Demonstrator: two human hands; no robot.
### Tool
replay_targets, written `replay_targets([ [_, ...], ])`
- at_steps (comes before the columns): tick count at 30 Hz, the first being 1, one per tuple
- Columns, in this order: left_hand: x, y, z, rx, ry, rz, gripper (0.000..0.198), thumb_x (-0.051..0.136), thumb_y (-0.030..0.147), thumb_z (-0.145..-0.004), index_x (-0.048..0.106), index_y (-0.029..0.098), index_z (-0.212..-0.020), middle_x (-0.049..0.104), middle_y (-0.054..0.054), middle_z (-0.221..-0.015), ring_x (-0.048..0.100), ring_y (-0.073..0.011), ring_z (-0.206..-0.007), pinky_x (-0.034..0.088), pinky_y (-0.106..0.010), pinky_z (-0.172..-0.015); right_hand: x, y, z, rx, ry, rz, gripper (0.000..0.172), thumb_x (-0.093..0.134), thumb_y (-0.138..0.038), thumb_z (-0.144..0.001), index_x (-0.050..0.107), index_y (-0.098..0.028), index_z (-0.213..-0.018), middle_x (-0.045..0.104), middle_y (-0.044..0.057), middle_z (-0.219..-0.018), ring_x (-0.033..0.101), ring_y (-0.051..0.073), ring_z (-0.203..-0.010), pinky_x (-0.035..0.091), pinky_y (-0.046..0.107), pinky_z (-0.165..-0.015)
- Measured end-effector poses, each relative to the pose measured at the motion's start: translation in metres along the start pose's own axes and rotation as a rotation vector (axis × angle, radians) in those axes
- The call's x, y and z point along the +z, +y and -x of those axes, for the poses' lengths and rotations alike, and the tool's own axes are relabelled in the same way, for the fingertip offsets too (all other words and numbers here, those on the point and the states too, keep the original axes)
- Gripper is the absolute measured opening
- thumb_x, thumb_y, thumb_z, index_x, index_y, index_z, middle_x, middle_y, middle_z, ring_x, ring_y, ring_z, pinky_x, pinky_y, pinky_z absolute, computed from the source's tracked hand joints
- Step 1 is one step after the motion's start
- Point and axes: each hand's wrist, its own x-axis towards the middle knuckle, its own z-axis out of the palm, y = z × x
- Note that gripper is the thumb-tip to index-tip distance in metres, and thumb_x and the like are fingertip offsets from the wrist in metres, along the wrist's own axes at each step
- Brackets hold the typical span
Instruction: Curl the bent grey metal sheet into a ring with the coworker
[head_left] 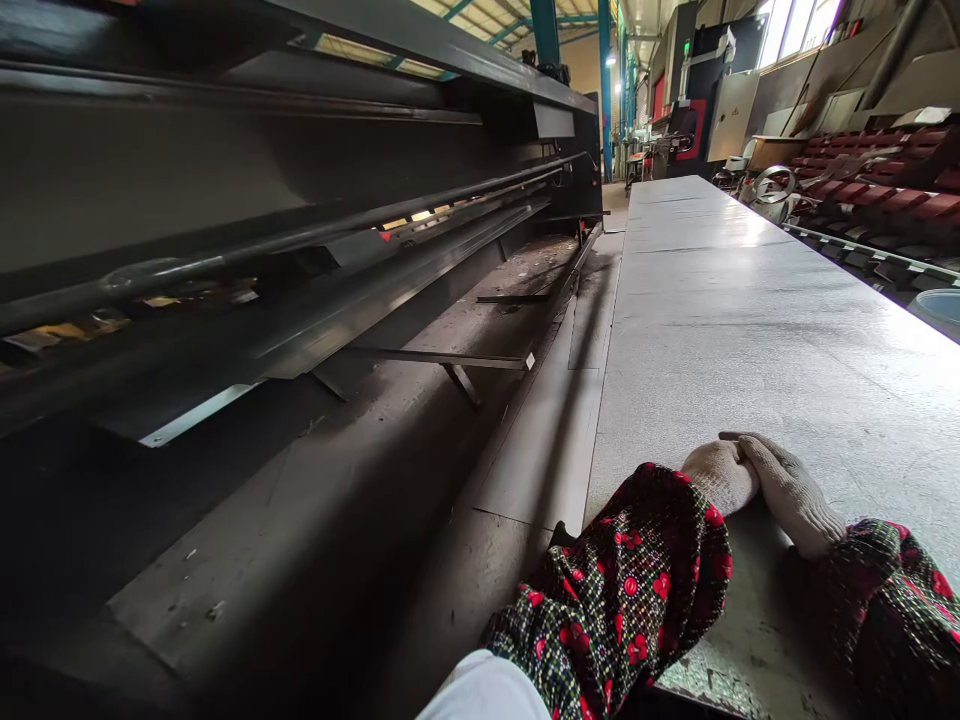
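Both my hands wear pale knit gloves and rest on a long stack of grey metal sheets (750,290). My left hand (718,476) lies curled on the sheet near its left edge. My right hand (787,492) lies across it, fingers laid flat over the left hand's back. Neither hand holds anything that I can see. Dark sleeves with a red flower print cover both forearms.
A long dark shearing machine (262,200) runs along the left, with a sloped metal bed (420,400) and thin support arms below it. Red metal parts (885,190) are stacked at the right. A blue tub rim (941,305) shows at the far right edge.
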Motion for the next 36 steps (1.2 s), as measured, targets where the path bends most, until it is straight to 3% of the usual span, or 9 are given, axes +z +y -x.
replay_targets([
  [36, -0.0051, 0.0035, 0.0025, 0.012, -0.029, 0.008, 0.042, 0.037, 0.043, -0.082, 0.063, 0.025, -0.110, 0.068, -0.007, -0.095, 0.062, -0.0207, -0.084, 0.048, -0.028, -0.071, -0.0013, 0.0040, -0.0006, -0.016, -0.023, -0.003, 0.042, 0.036, -0.046, -0.086, 0.062, -0.026, -0.112, 0.065, 0.002, -0.112, 0.056, 0.021, -0.106, 0.041, 0.034, -0.096],
])
